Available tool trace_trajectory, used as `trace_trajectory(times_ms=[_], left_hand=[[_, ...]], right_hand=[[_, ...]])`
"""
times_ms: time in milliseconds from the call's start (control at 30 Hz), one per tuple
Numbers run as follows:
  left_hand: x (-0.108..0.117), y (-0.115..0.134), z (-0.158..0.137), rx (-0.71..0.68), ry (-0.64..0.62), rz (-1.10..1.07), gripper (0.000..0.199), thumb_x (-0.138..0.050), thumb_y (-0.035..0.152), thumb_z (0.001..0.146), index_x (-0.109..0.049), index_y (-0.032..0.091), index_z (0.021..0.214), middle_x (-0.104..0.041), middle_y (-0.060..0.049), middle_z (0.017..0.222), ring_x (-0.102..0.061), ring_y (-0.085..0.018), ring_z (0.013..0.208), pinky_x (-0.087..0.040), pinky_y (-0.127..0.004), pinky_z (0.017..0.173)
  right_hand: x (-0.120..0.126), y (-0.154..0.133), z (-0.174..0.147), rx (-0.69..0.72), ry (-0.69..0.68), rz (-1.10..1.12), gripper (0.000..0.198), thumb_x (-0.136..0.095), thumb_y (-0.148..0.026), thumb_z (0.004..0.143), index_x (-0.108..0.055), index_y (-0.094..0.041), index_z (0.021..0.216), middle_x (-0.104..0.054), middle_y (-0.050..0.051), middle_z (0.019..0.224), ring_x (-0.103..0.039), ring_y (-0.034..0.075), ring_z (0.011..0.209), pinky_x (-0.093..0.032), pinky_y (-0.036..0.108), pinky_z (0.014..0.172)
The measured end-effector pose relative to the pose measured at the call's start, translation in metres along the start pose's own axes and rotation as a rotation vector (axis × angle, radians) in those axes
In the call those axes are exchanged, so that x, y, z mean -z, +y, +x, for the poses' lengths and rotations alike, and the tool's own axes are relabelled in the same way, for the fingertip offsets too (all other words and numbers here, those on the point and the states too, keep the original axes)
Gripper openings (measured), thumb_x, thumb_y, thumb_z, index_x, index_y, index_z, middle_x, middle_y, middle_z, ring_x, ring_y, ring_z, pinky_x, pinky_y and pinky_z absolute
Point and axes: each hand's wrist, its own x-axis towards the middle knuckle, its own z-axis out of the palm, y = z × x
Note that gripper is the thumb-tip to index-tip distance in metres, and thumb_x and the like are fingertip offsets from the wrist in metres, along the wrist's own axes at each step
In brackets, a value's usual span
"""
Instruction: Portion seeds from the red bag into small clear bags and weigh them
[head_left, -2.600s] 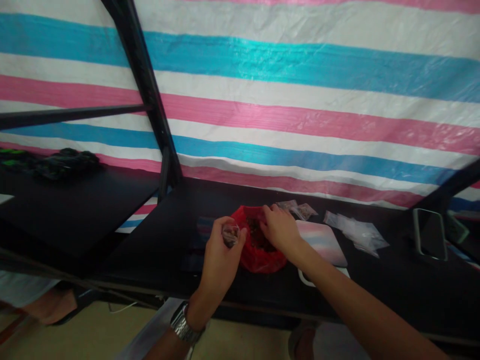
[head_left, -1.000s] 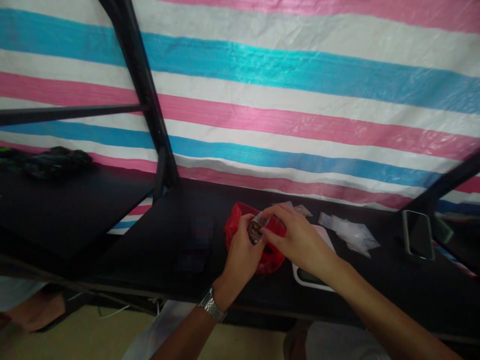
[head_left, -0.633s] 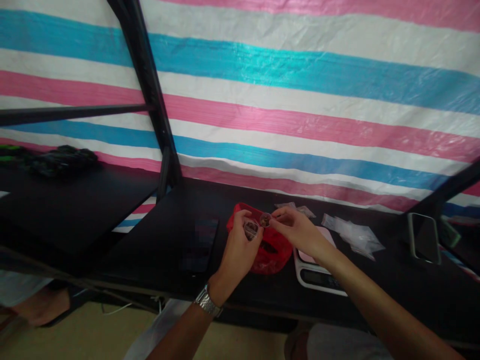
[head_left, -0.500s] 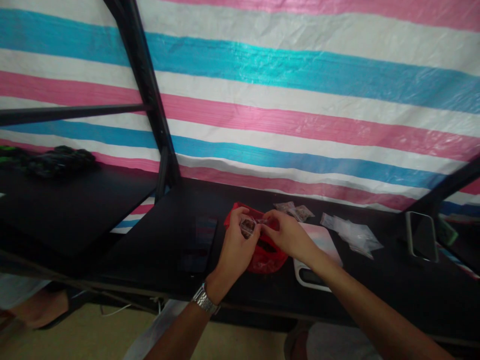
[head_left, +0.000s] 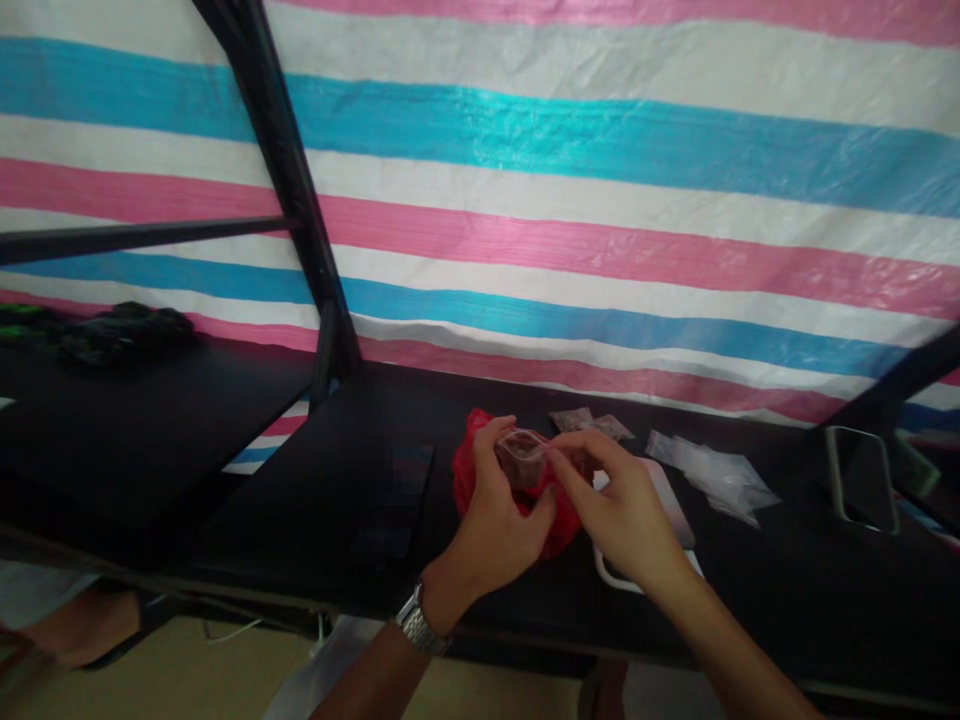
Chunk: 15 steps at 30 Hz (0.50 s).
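Note:
A small clear plastic bag (head_left: 523, 452) with brownish contents is between my hands, above a crumpled red plastic bag (head_left: 465, 478). My left hand (head_left: 495, 525), a metal watch on its wrist, curls around the clear bag's left side, its thumb set apart toward the right. At the clear bag's upper right edge, my right hand (head_left: 619, 505) pinches the plastic between thumb and forefinger. The red bag stands open underneath, partly covered by both hands. Under my right forearm lies a white scale (head_left: 671, 500), mostly hidden.
Small filled bags (head_left: 592, 424) lie behind the scale. To their right is a pile of flat clear bags (head_left: 716, 475), then a phone (head_left: 862, 480). A dark flat panel (head_left: 397, 500) lies left of my hands on the black table (head_left: 300, 510). A black post (head_left: 300, 200) rises at left.
The clear bag's mouth now shows wider between my hands. My left thumb has moved away from the bag, and my right hand has shifted right and down, covering more of the scale.

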Motion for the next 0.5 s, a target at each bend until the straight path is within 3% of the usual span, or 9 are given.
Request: trace_trajectory(times_ms=[100,167,267,367,500], left_hand=[[-0.007,0.002,0.004,0.155,-0.018,-0.208,0.052,-0.063,0.032,0.098,-0.043,0.025,0.145,-0.062,-0.011,0.134,-0.066,-0.023,0.122,-0.053,-0.040,0.108],[-0.014,-0.001,0.009,0.271,0.018,-0.289,0.031,-0.056,0.041,0.103,-0.058,0.023,0.128,-0.070,-0.008,0.118,-0.070,-0.021,0.109,-0.056,-0.036,0.098],[-0.021,-0.007,0.017,0.352,0.038,-0.341,0.027,-0.062,0.047,0.099,-0.066,0.021,0.102,-0.074,-0.004,0.095,-0.071,-0.019,0.088,-0.059,-0.031,0.082],[-0.024,-0.010,0.022,0.342,0.077,-0.312,0.027,-0.065,0.049,0.096,-0.066,0.022,0.097,-0.074,-0.001,0.088,-0.069,-0.017,0.078,-0.058,-0.029,0.073],[-0.026,-0.005,0.021,0.224,0.105,-0.148,0.025,-0.064,0.049,0.098,-0.064,0.024,0.097,-0.074,-0.002,0.093,-0.070,-0.018,0.084,-0.059,-0.029,0.077]], right_hand=[[0.011,0.014,0.007,-0.119,0.077,0.151,0.026,-0.068,-0.046,0.095,-0.072,-0.021,0.091,-0.076,0.006,0.087,-0.068,0.021,0.079,-0.053,0.032,0.073],[0.019,0.020,0.010,-0.163,0.062,0.223,0.036,-0.070,-0.057,0.091,-0.070,-0.021,0.086,-0.076,0.006,0.084,-0.068,0.021,0.077,-0.054,0.031,0.071],[0.025,0.026,0.011,-0.169,-0.023,0.242,0.038,-0.071,-0.059,0.089,-0.072,-0.021,0.084,-0.075,0.005,0.081,-0.068,0.020,0.075,-0.054,0.031,0.071],[0.026,0.030,0.010,-0.138,-0.056,0.181,0.026,-0.069,-0.046,0.092,-0.075,-0.022,0.086,-0.075,0.004,0.080,-0.067,0.019,0.075,-0.053,0.030,0.072],[0.020,0.034,0.008,-0.100,-0.021,0.144,0.018,-0.065,-0.034,0.093,-0.071,-0.023,0.081,-0.070,0.001,0.074,-0.063,0.017,0.069,-0.051,0.028,0.066]])
